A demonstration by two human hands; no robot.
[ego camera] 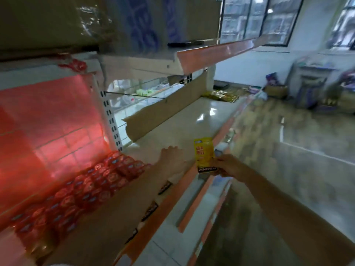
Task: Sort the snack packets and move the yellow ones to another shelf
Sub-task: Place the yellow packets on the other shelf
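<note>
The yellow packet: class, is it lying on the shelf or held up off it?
Held up. The right hand pinches the yellow packet by its dark lower end, and it stands upright above the shelf.

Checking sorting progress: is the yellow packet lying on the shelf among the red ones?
No, the yellow packet is held up by the right hand, apart from the red packets.

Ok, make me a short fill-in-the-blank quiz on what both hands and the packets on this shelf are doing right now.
1. The right hand holds a ____ packet.
2. The rows of packets at the back of the shelf are ____.
3. The left hand rests on the ____.

Missing words: yellow; red; shelf
</note>
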